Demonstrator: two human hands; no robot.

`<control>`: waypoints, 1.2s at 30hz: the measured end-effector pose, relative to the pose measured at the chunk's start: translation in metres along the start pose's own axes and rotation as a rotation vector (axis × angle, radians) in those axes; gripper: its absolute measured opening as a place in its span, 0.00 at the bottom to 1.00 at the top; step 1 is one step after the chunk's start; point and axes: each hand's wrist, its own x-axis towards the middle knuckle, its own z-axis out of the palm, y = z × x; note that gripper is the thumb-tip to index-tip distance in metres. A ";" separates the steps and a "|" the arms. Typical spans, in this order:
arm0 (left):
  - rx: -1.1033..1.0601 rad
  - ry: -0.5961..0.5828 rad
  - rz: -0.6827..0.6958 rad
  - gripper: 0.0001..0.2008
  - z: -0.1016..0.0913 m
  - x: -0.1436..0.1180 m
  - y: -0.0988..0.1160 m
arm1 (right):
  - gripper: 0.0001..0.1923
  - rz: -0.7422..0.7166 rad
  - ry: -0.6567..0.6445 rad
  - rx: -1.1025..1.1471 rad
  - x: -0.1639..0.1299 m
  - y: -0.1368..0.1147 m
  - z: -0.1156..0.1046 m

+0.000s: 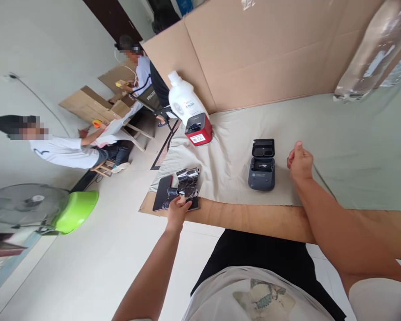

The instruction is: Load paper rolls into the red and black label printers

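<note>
At the near left corner of the tabletop [240, 218], the left hand [177, 211] grasps a black nozzle attachment [169, 192] with a shiny foil-wrapped bundle [189, 180] lying against it, both on the edge of the pale cloth [337, 147]. The right hand [300, 161] is clenched into a fist holding nothing, resting on the cloth just beside a small dark label printer [262, 166] with its lid open. Farther back stand a white bottle [182, 99] and a red box [198, 129] before a cardboard wall [263, 49].
</note>
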 end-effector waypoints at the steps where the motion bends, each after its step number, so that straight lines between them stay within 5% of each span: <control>1: -0.084 -0.044 -0.079 0.21 -0.002 -0.001 0.005 | 0.36 0.028 0.038 0.059 -0.001 -0.005 0.002; 5: -0.391 -0.305 -0.328 0.12 -0.015 -0.020 0.026 | 0.39 0.096 0.061 0.207 -0.008 -0.022 0.008; 9: -0.518 -0.538 -0.330 0.18 -0.013 -0.057 0.044 | 0.39 0.142 -0.021 0.317 -0.014 -0.029 0.008; 15: -0.608 -0.711 -0.197 0.24 0.056 -0.098 0.080 | 0.38 0.141 -0.079 0.405 -0.013 -0.026 0.005; 21: -0.664 -0.718 0.024 0.18 0.154 -0.114 0.123 | 0.38 0.191 -0.073 0.427 -0.010 -0.018 0.001; 24: -0.531 -0.648 0.048 0.12 0.187 -0.115 0.132 | 0.37 0.201 -0.078 0.421 -0.009 -0.016 0.000; 31: -0.189 -0.673 0.097 0.09 0.198 -0.106 0.139 | 0.35 0.201 -0.062 0.362 -0.008 -0.013 0.003; 36: -0.314 -0.690 0.144 0.06 0.195 -0.099 0.147 | 0.34 0.198 -0.059 0.323 -0.007 -0.011 0.004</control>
